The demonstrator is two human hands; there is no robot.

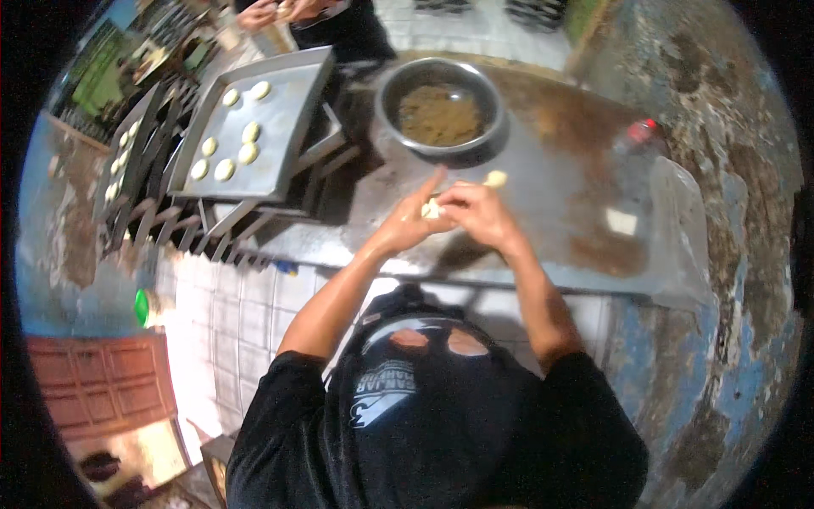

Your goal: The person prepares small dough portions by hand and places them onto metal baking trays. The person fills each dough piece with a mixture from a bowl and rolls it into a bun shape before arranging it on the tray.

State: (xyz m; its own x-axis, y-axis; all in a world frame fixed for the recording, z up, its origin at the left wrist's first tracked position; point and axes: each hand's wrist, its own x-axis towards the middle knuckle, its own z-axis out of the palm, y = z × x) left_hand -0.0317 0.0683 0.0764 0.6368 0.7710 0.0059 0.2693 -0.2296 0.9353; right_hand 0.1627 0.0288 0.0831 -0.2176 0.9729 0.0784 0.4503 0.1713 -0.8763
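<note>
My left hand [407, 225] cradles a small piece of pale dough [432, 209] above the near part of the metal table. Closed in a pinch, my right hand [482, 212] works on the same dough, its fingertips meeting those of the left. Part of the dough is hidden by the fingers. Another pale dough lump [495, 179] shows just beyond my right hand. Past both hands stands a round metal bowl [440, 151] with brown crumbly filling [439, 116] in it.
A metal tray [284, 110] with several pale dough rounds [225, 170] sits tilted on stacked trays at left. Farther left is another tray of dough rounds [125, 157]. Rightward lie a red-capped bottle [646, 131], a white square [621, 221] and clear plastic [678, 225]. A person's hands [267, 13] show beyond.
</note>
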